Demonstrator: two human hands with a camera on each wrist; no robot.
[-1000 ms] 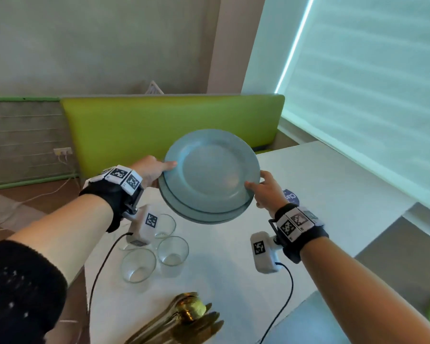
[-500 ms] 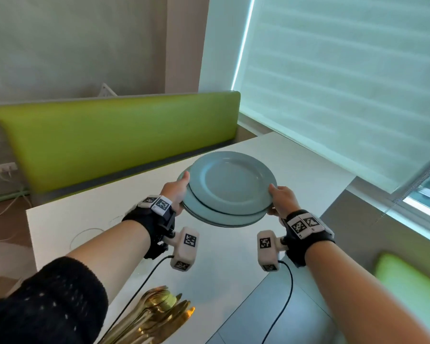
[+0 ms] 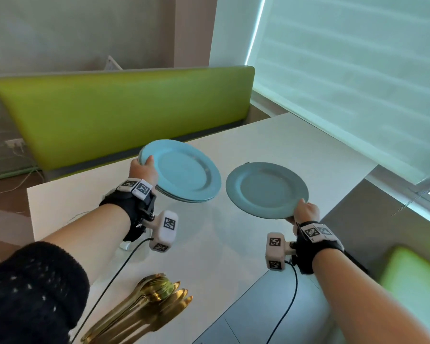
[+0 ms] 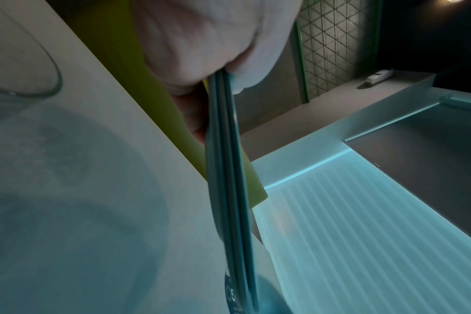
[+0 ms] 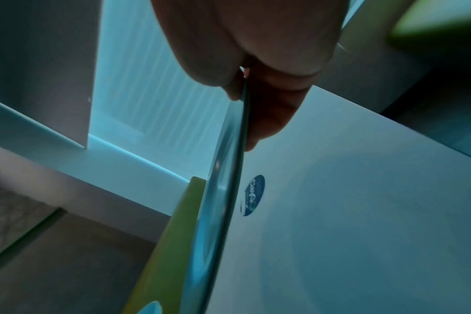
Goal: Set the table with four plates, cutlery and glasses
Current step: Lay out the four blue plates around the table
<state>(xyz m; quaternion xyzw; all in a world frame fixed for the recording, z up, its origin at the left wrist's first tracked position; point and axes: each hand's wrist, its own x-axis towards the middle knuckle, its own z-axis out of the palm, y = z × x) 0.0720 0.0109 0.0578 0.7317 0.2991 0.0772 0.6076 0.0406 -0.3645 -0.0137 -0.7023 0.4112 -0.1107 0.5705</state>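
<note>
From the head view, my left hand (image 3: 144, 170) has its grip closed on the near rim of a stack of blue plates (image 3: 184, 172), thumb on top, held above the white worktop (image 3: 271, 145). My right hand (image 3: 305, 212) pinches the edge of a single blue plate (image 3: 266, 189), also in the air, just right of the stack and apart from it. Gold cutlery (image 3: 147, 309) lies piled at the worktop's near edge.

At my left wrist, the plate rims (image 4: 229, 170) run edge-on from between thumb and fingers; a glass (image 4: 22, 70) stands on the worktop.

At my right wrist, the one plate (image 5: 223, 191) shows edge-on in my pinch, above a round blue sticker (image 5: 253, 195).
</note>
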